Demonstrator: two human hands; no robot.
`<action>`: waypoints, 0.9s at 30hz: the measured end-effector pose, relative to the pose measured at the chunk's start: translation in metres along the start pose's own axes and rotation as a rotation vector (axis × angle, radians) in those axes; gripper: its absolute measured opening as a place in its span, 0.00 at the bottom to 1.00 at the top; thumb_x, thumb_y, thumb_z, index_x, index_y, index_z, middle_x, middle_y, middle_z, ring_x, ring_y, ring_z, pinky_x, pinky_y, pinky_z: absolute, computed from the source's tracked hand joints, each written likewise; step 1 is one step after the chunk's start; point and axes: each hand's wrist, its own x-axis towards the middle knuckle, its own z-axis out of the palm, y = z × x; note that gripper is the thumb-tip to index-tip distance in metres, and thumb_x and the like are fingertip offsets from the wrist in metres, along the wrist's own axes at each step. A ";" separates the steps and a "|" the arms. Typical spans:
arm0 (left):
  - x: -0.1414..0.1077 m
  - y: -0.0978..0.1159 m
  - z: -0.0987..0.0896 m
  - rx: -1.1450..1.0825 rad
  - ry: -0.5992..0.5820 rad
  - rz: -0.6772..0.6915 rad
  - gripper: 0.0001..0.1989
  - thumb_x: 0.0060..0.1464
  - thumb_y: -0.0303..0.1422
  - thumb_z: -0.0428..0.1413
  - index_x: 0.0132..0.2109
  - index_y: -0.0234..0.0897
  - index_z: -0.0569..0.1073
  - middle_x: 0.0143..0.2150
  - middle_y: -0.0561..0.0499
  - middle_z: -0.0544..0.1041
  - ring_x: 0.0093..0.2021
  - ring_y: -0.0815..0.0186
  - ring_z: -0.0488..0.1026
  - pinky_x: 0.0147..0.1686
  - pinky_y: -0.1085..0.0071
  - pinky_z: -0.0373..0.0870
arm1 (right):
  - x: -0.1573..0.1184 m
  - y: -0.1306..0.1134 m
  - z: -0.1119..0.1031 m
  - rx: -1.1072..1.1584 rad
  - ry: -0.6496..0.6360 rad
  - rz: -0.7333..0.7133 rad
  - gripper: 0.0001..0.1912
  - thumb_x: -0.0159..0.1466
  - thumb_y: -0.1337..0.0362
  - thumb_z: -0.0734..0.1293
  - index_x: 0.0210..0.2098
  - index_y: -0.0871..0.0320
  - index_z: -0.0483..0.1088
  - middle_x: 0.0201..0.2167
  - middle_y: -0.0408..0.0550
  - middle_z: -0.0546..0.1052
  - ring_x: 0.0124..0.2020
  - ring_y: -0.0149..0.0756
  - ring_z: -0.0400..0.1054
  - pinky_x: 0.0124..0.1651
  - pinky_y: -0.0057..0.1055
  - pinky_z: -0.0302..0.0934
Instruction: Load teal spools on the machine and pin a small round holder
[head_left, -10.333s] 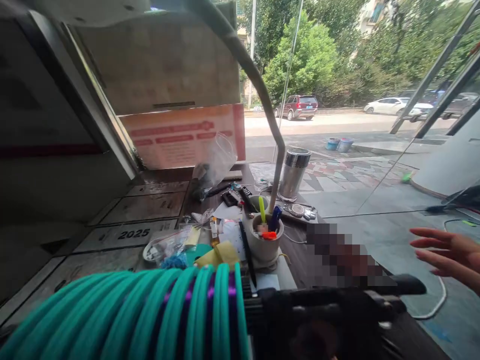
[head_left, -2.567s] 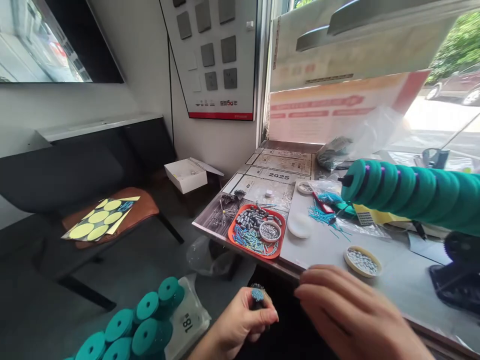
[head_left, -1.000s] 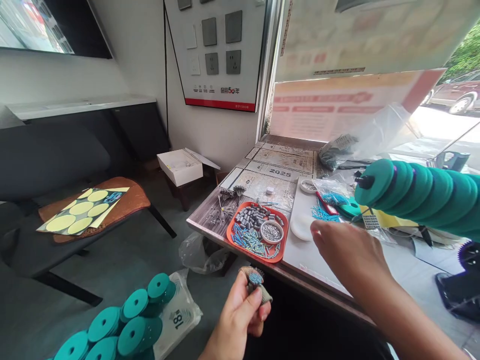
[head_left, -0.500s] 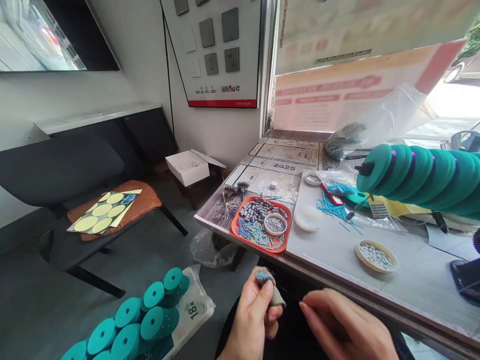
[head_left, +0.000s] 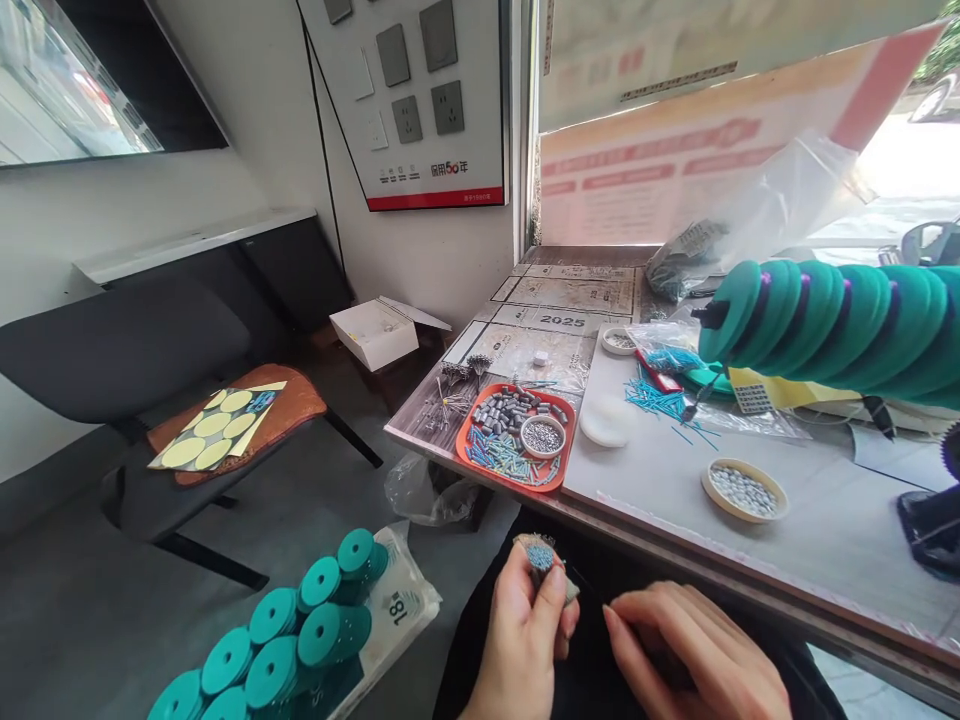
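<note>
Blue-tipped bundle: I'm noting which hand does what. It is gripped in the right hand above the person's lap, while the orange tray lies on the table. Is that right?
Not quite: the left hand grips the blue-tipped bundle, as the head view shows. It is above the lap, and the orange tray lies on the table.

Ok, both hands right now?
Left hand: closed, gripping a blue-topped bundle.
Right hand: fingers curled over; can't tell whether it is pinching anything.
</note>
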 end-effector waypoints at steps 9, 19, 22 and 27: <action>0.000 -0.001 -0.004 0.190 0.036 0.141 0.20 0.54 0.51 0.50 0.31 0.38 0.61 0.23 0.57 0.58 0.24 0.72 0.54 0.25 0.74 0.53 | 0.005 -0.003 0.000 -0.020 -0.005 -0.005 0.09 0.65 0.69 0.59 0.28 0.57 0.65 0.19 0.40 0.67 0.20 0.27 0.60 0.26 0.27 0.54; -0.002 -0.012 -0.012 0.296 0.223 0.244 0.14 0.51 0.45 0.56 0.33 0.38 0.69 0.27 0.52 0.65 0.29 0.66 0.59 0.32 0.71 0.58 | 0.005 -0.003 0.000 -0.031 -0.009 -0.012 0.08 0.65 0.69 0.60 0.28 0.57 0.64 0.19 0.40 0.66 0.20 0.27 0.60 0.26 0.26 0.54; -0.004 -0.010 -0.010 0.403 0.276 0.313 0.13 0.53 0.44 0.54 0.33 0.39 0.69 0.25 0.52 0.65 0.27 0.65 0.58 0.31 0.70 0.56 | 0.006 -0.004 0.000 -0.046 -0.005 -0.012 0.09 0.64 0.68 0.60 0.27 0.57 0.64 0.18 0.39 0.66 0.19 0.27 0.60 0.26 0.25 0.54; -0.004 -0.003 -0.006 0.457 0.225 0.410 0.12 0.55 0.43 0.53 0.32 0.39 0.68 0.25 0.53 0.65 0.24 0.67 0.59 0.28 0.70 0.55 | 0.007 -0.005 0.000 -0.036 0.010 -0.014 0.08 0.64 0.69 0.60 0.27 0.57 0.64 0.18 0.39 0.67 0.19 0.27 0.60 0.25 0.25 0.54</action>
